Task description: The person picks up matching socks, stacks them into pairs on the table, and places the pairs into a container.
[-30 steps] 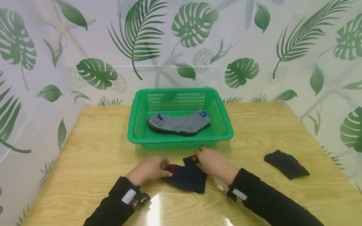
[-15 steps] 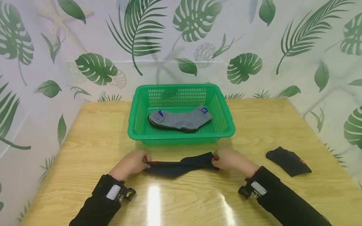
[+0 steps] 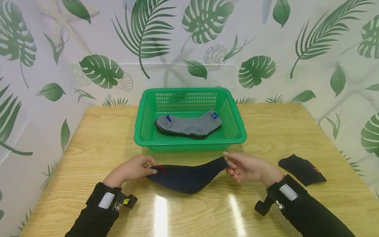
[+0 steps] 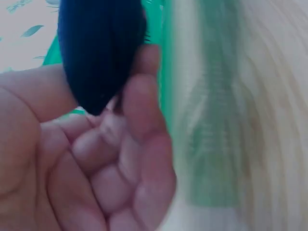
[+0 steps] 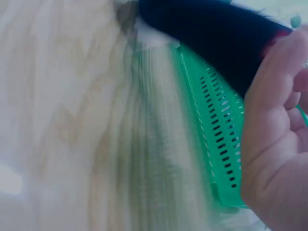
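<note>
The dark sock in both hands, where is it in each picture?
Head: the sock is low in the middle, between left hand and right hand.
Left wrist: the sock is at the top, left of middle.
Right wrist: the sock is at the top, right of middle.
Shared landmark: green basket.

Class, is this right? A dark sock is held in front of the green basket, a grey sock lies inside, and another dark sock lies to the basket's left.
The side is wrong: in the head view, the other dark sock lies right of the basket. The held sock and grey sock are as stated.
</note>
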The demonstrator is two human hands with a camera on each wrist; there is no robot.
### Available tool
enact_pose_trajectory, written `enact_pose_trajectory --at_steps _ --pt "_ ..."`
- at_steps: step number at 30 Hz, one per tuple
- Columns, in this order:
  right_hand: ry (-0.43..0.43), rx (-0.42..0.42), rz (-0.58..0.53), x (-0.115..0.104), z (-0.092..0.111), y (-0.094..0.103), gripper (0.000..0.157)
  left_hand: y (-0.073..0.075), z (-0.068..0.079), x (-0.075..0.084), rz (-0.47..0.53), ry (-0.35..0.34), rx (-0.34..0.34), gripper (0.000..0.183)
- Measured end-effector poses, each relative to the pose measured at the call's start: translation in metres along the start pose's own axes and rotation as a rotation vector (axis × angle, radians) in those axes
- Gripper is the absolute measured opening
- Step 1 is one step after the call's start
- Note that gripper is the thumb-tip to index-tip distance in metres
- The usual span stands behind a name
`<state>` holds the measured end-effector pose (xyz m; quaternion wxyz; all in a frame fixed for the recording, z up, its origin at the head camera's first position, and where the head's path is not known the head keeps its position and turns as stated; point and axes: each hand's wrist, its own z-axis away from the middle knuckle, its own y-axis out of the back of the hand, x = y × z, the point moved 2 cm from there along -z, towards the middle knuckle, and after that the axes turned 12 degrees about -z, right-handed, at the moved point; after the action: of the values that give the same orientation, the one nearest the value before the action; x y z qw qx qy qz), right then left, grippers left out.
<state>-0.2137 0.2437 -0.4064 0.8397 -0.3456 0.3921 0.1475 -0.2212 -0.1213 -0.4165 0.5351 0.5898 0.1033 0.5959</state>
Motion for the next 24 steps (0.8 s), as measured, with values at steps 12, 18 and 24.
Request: enact_pose_trajectory --at_steps 12,18,24 --pt "0.463 0.517 1.433 0.023 -0.022 -0.032 0.049 -0.026 0.015 0.047 -0.607 -0.019 0.311 0.037" --pt "0.371 0.197 1.652 0.038 -0.027 -0.073 0.068 -0.060 0.019 0.072 -0.761 -0.186 0.099 0.069" --pt "0.017 0.015 1.536 0.046 -0.034 -0.077 0.099 -0.065 0.009 0.066 -0.696 -0.125 -0.182 0.089"
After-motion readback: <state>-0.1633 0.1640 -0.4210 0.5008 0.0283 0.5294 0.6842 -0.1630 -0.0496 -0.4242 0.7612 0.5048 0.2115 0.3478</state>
